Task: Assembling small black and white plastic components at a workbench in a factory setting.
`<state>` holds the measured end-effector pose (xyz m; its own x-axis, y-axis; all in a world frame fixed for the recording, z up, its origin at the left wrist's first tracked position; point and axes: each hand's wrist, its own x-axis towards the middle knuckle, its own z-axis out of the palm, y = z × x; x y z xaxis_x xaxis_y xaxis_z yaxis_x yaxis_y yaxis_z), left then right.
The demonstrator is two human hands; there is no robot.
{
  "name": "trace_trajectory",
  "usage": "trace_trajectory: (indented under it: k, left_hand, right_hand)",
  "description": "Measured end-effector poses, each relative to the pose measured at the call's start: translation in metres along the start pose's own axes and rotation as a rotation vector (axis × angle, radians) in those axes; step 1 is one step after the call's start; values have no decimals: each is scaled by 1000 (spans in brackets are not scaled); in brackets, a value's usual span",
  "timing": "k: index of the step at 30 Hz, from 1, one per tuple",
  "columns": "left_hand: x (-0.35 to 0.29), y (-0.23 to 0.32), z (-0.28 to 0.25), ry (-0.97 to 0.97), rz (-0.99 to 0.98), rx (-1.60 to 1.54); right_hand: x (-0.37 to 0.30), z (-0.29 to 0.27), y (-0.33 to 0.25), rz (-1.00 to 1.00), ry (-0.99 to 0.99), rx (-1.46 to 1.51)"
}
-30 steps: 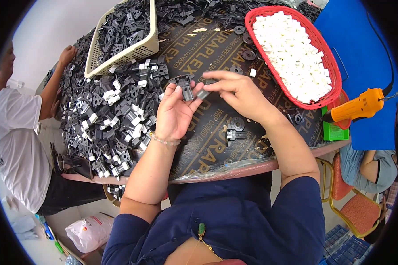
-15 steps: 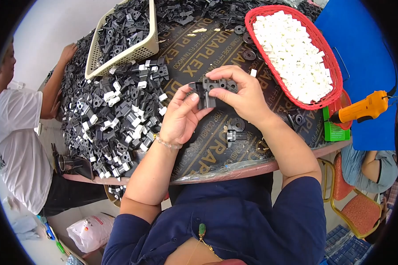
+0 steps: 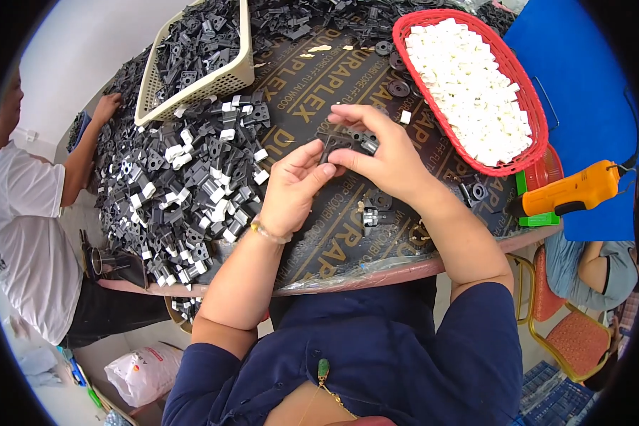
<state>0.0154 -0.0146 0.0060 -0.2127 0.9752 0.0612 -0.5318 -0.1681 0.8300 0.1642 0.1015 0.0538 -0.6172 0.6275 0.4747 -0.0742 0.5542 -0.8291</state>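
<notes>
Both hands meet over the dark table, around a black plastic bracket-like part (image 3: 336, 145) with holes in it. My left hand (image 3: 292, 183) pinches its near left side between thumb and fingers. My right hand (image 3: 392, 157) curls over it from the right, thumb below and fingers above, gripping its other side. Fingers cover much of the part, so I cannot tell whether it is one piece or two fitted together. On the table just below my right hand lie a black fitting with a clear-grey end (image 3: 376, 219) and a dark round piece (image 3: 382, 200).
To the left spreads a pile of black parts with white caps (image 3: 192, 192), below a cream basket (image 3: 245, 64) of black parts. A red basket (image 3: 468, 153) holds white pieces. An orange electric screwdriver (image 3: 575, 188) lies over a green tray (image 3: 539, 219). A co-worker (image 3: 32, 192) reaches in at left.
The black part has turned and tilted between my hands, and my left fingers have closed in on it. The orange screwdriver has shifted slightly left. The co-worker's arm has moved.
</notes>
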Motion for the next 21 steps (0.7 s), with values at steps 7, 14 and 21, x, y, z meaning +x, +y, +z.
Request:
trace_trajectory:
  k: [7,14,21]
  left_hand:
    - [-2,5,4,79,20,504]
    - [-8,10,5,83,-20,426]
    - [3,1,-3,112,-11,28]
  right_hand:
    - [1,-17,0,325,-275,51]
    - [9,-39,-10,281,-179,0]
    - [-1,-145,34,352,110,-1014]
